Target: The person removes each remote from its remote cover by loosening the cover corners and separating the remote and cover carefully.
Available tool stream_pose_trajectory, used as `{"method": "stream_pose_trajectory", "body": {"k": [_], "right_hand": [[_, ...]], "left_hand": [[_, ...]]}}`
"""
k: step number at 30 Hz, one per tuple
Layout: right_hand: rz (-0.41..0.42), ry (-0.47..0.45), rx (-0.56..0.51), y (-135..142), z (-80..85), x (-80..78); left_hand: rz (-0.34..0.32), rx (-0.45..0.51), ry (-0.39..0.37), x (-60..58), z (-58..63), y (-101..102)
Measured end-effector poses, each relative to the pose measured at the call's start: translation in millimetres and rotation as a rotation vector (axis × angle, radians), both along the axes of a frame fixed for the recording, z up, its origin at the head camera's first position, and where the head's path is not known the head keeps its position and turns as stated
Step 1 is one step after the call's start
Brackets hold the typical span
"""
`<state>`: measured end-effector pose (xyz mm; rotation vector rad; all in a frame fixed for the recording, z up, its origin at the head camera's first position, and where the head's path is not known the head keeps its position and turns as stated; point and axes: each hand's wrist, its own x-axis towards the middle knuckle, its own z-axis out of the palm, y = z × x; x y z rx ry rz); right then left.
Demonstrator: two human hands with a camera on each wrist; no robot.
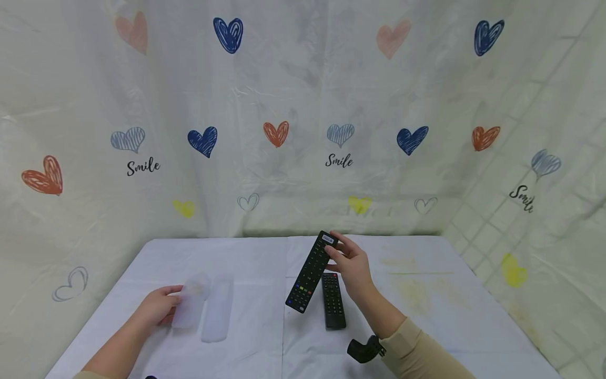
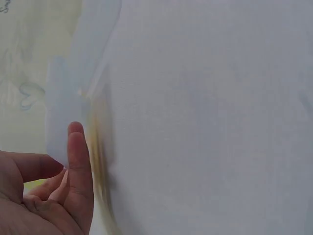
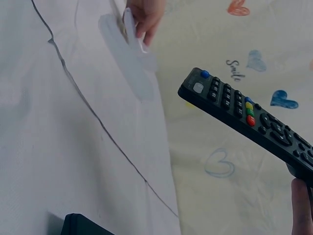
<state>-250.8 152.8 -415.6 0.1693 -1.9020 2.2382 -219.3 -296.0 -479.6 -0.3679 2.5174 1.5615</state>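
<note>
My right hand (image 1: 352,268) grips a black remote control (image 1: 309,279) by its upper end, tilted above the table with the button side showing. In the right wrist view, colored buttons stand out on this remote (image 3: 239,105), and a finger (image 3: 301,205) supports it from below. A second black remote (image 1: 334,305) lies buttons up on the table, just beneath the right hand. To the left, my left hand (image 1: 158,307) pinches a translucent remote cover (image 1: 189,308) at its edge, raised and blurred. Beside it another translucent cover (image 1: 218,310) lies flat.
A white cloth (image 1: 255,342) with fold creases covers the table, and yellowish stains mark its right side. Behind and at the sides hangs a pale curtain (image 1: 303,184) printed with hearts. A black curved piece (image 1: 363,351) sits at the right wrist.
</note>
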Motion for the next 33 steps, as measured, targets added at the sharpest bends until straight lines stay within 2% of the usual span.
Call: {"method": "stream_pose_trajectory", "body": {"k": [8,16,20,23,28,33], "right_hand": [[-0.004,0.0,0.003,1,1.5,1.3],[0.013,0.001,0.025,-1,2.9,1.7],[0.027,0.009,0.045,-1,5.0,2.4],[0.042,0.009,0.068,0,6.3,2.7],[0.062,-0.006,0.12,0,7.5,2.8],[0.078,-0.015,0.143,-2,9.6,4.3]], "left_hand": [[-0.06,-0.229,0.1,-2.2,3.4,4],[-0.071,-0.372,0.074,-3.0,8.6,6],[-0.082,-0.451,0.104,-1.4,11.9,3],[-0.068,-0.505,0.156,1.3,20.2,5],[-0.016,-0.503,0.243,8.9,41.0,34],[-0.032,-0.399,0.348,18.5,53.4,89]]}}
